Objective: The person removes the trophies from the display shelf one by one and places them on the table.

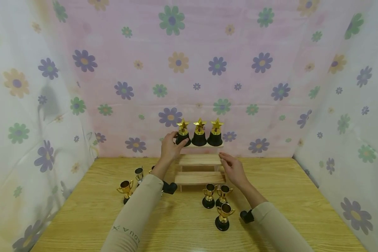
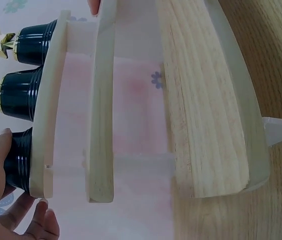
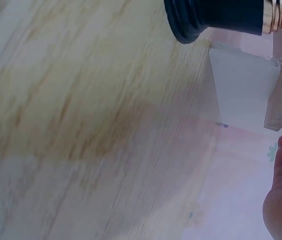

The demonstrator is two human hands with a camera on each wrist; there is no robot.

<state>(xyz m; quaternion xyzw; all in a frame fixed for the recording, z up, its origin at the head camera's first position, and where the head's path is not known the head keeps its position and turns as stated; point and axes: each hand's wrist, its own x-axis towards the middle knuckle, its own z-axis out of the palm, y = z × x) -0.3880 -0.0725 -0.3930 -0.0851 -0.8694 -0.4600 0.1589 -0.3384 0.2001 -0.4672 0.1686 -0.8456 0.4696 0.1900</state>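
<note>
A wooden stand [image 1: 199, 160] with three tiers stands on the table. Three trophies with gold stars and black bases line its top tier. My left hand [image 1: 170, 149] holds the leftmost star trophy [image 1: 183, 126] by its base, thumb in front; in the left wrist view that black base [image 2: 20, 162] sits against the top board. My right hand [image 1: 234, 169] grips the right end of the middle tier, and a fingertip [image 2: 94, 6] shows on the board's upper side in the left wrist view. Straight fingers [image 3: 281, 167] lie under that end in the right wrist view.
Several cup trophies stand on the table [image 1: 271, 210]. Gold cups [image 1: 223, 217] are in front of the stand at the right; a gold cup [image 1: 125, 189] and a silver cup [image 1: 139, 174] are at the left, partly behind my left arm. Flowered cloth [image 1: 195, 42] encloses the table.
</note>
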